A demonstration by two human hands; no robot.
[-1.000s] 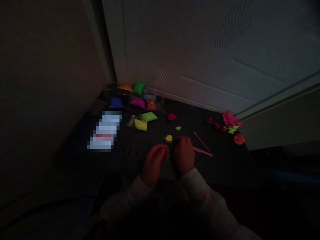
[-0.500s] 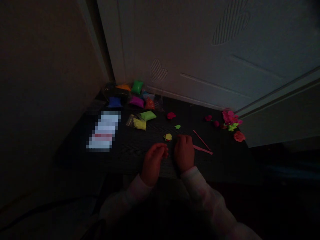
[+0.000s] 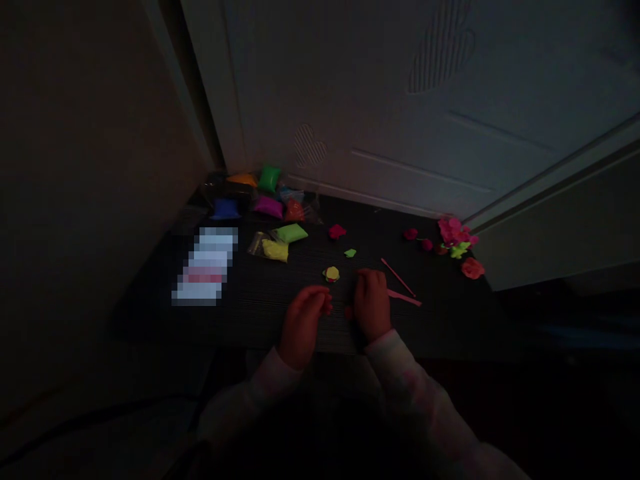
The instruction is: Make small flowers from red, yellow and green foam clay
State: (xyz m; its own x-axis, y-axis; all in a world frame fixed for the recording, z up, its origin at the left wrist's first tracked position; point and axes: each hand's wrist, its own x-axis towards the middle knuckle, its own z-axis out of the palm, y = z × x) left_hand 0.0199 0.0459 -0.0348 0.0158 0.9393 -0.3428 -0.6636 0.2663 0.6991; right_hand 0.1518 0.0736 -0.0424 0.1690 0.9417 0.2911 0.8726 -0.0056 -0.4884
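The room is very dim. My left hand (image 3: pixel 301 328) hovers over the front of the dark table, fingers curled in toward the thumb; whatever they may hold is hidden. To its right, my right hand (image 3: pixel 373 307) rests knuckles up with bent fingers, their tips out of sight. A small reddish-brown bit (image 3: pixel 349 311) shows at its left side; I cannot tell if it is clay or a fingertip. Just beyond both hands lies a small layered yellow-and-red clay piece (image 3: pixel 331 274). A pink clay knife (image 3: pixel 406 298) and a thin pink stick tool (image 3: pixel 398 277) lie beside my right hand.
Bags of coloured clay (image 3: pixel 269 207) crowd the back left, with yellow (image 3: pixel 275 250) and light green (image 3: pixel 292 233) bags nearer. Green (image 3: pixel 351 253) and pink (image 3: pixel 337 231) clay bits lie mid-table. Flower shapes (image 3: pixel 454 232) sit at right, a blurred bright screen (image 3: pixel 206 267) at left.
My right hand has shifted slightly right, away from my left hand, and the reddish-brown bit now shows beside it. My left hand keeps its curled shape. The view has turned a little.
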